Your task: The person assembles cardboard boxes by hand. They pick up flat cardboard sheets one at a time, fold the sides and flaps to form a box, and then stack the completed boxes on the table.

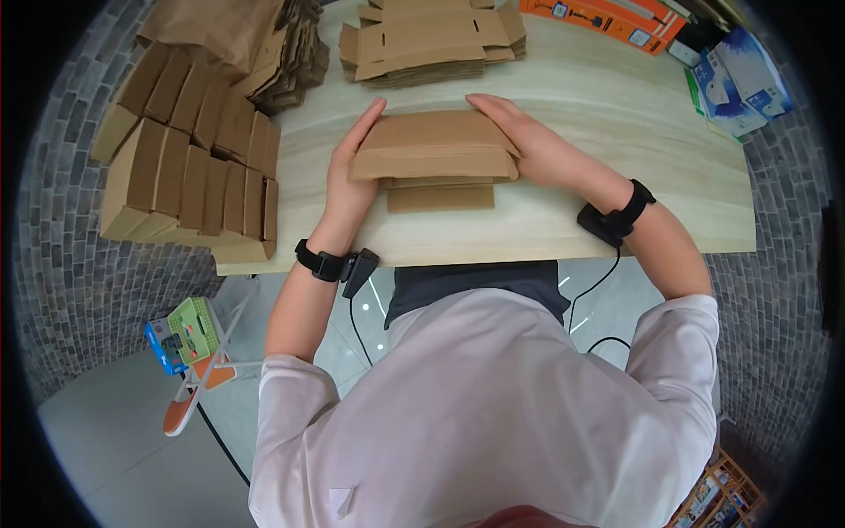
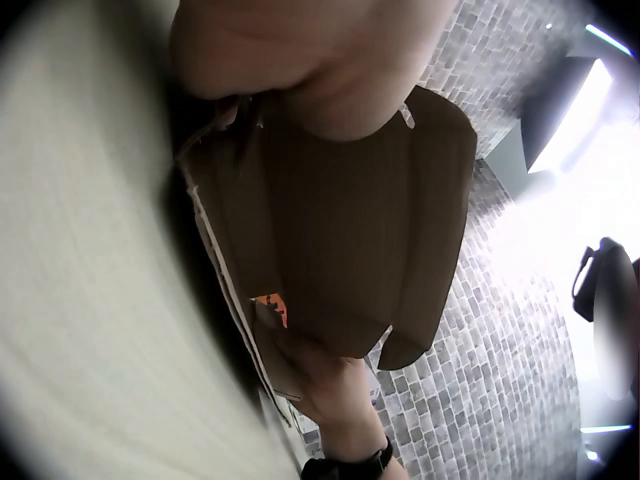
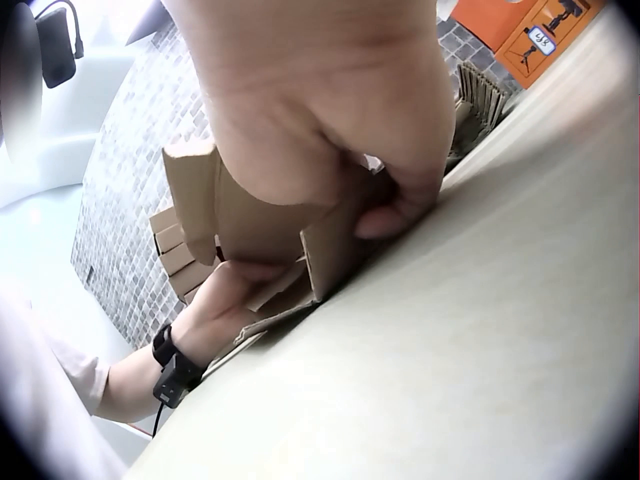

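Observation:
A partly folded brown cardboard box (image 1: pixel 436 145) lies near the table's front edge, its lid flap raised and a lower flap (image 1: pixel 440 199) flat toward the person. The left hand (image 1: pixel 354 167) holds its left end, with the fingers reaching along the side. At the right end, the right hand (image 1: pixel 528 145) holds the cardboard the same way. In the left wrist view the box's inner panel (image 2: pixel 335 230) stands between both hands. The right wrist view shows the right hand (image 3: pixel 330 120) against the box, its fingertips low beside the tabletop and partly hidden.
Folded boxes (image 1: pixel 194 167) stand in rows on the left, beside a pile of flattened cardboard (image 1: pixel 295 62). Flat box blanks (image 1: pixel 431 44) are stacked behind the hands. An orange package (image 1: pixel 607 19) and a blue-white box (image 1: pixel 744 84) are at the back right.

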Action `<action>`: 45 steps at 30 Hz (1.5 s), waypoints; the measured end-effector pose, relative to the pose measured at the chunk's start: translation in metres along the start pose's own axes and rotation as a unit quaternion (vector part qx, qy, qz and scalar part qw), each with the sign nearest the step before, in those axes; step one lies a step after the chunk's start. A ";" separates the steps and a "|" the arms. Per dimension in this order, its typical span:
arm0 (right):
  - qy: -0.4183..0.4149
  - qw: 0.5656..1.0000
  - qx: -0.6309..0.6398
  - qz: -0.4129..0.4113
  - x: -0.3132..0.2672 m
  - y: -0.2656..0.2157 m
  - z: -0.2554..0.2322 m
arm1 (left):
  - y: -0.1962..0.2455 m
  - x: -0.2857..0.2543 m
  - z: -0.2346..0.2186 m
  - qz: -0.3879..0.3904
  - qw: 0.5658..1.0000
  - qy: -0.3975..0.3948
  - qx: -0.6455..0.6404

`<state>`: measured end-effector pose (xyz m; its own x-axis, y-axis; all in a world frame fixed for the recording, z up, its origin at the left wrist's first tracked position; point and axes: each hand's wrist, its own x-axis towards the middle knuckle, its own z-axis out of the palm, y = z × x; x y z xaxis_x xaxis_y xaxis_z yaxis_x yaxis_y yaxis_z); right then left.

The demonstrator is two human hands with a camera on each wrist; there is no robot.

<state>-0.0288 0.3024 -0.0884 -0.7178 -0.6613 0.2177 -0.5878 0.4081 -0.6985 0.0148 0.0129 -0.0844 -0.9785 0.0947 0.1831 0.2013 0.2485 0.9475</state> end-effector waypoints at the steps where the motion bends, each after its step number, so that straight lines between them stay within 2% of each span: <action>1: -0.006 1.000 -0.015 -0.007 0.000 0.002 -0.002 | 0.007 -0.002 -0.001 -0.016 0.996 -0.033 0.082; 2: -0.013 0.999 -0.029 -0.014 0.000 0.003 -0.003 | 0.009 -0.003 -0.001 -0.016 0.996 -0.032 0.082; 4: -0.010 1.000 -0.014 0.007 0.000 -0.002 -0.007 | 0.012 -0.004 0.000 0.059 0.985 -0.044 0.156; 8: -0.020 0.997 0.000 0.078 0.002 -0.011 -0.009 | 0.015 -0.002 0.004 0.086 0.979 -0.035 0.182; 11: -0.018 0.999 -0.018 0.044 0.000 -0.004 -0.002 | 0.002 0.002 -0.004 0.094 0.976 -0.063 0.187; 13: -0.025 0.999 -0.033 0.022 -0.002 -0.001 -0.002 | -0.001 0.006 -0.009 0.154 0.960 -0.079 0.220; 14: -0.036 0.998 -0.047 0.000 -0.002 -0.001 -0.003 | 0.000 0.008 -0.010 0.156 0.960 -0.078 0.221; 17: -0.074 0.996 -0.042 0.005 -0.002 -0.008 -0.010 | 0.003 0.009 -0.011 0.135 0.965 -0.092 0.207; 20: -0.057 0.997 -0.055 -0.001 -0.001 -0.012 -0.011 | -0.001 0.009 -0.008 0.105 0.978 -0.049 0.175; 22: -0.045 0.997 -0.050 0.027 0.000 -0.020 -0.009 | -0.001 0.009 -0.008 -0.013 0.999 -0.019 0.035; 23: -0.035 0.997 -0.043 0.056 0.001 -0.022 -0.009 | 0.001 0.009 -0.008 -0.011 0.999 -0.019 0.035; 24: -0.034 0.997 -0.044 0.055 0.002 -0.020 -0.008 | 0.003 0.009 -0.007 -0.033 0.998 -0.015 -0.045; 25: -0.009 0.998 -0.036 0.046 0.003 -0.016 -0.006 | 0.004 0.009 -0.006 -0.054 0.991 -0.011 -0.125; 26: 0.017 0.999 -0.029 0.036 0.004 -0.012 -0.006 | 0.004 0.010 -0.008 -0.053 0.991 -0.011 -0.125; 28: 0.034 0.999 -0.034 0.023 0.004 -0.008 -0.006 | -0.001 0.010 -0.011 -0.112 0.966 -0.033 -0.229; 30: 0.051 0.998 -0.040 0.012 0.003 -0.010 -0.007 | -0.005 0.010 -0.004 -0.099 0.975 -0.028 -0.195; 32: 0.050 0.994 -0.015 0.094 0.004 -0.022 -0.006 | -0.005 0.009 0.003 -0.087 0.983 -0.020 -0.161; 34: 0.039 0.995 -0.006 0.092 0.003 -0.020 0.001 | -0.004 0.007 0.008 0.013 0.999 0.011 0.043; 35: 0.027 0.996 0.002 0.089 0.003 -0.019 0.004 | -0.004 0.006 0.009 0.013 0.999 0.011 0.043; 36: 0.027 0.996 0.002 0.089 0.003 -0.019 0.006 | -0.006 0.006 0.010 0.026 0.995 0.030 0.093; 37: 0.028 0.993 0.052 0.099 0.002 -0.019 0.007 | -0.005 0.005 0.011 0.039 0.988 0.049 0.143; 38: 0.028 0.988 0.103 0.109 0.002 -0.020 0.008 | -0.002 0.004 0.011 0.038 0.988 0.050 0.143; 39: 0.027 0.988 0.103 0.108 0.001 -0.018 0.008 | 0.001 0.003 0.010 -0.041 0.992 0.047 0.105; 40: 0.017 0.981 0.157 0.111 0.000 -0.017 0.007 | 0.004 0.003 0.010 -0.120 0.989 0.044 0.067; 41: 0.007 0.971 0.210 0.113 -0.001 -0.017 0.006 | -0.003 0.003 0.009 -0.120 0.989 0.045 0.067; 43: 0.025 0.964 0.233 0.124 -0.004 -0.025 0.005 | -0.016 0.003 0.010 -0.018 0.991 0.090 0.097; 45: 0.044 0.956 0.255 0.136 -0.006 -0.030 0.007 | -0.020 0.002 0.012 -0.024 0.992 0.096 0.077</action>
<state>-0.0043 0.2894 -0.0737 -0.8599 -0.5101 0.0205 -0.1321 0.1835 -0.9741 0.0093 0.0200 -0.1066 -0.9745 -0.1037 0.1990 0.1434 0.3945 0.9076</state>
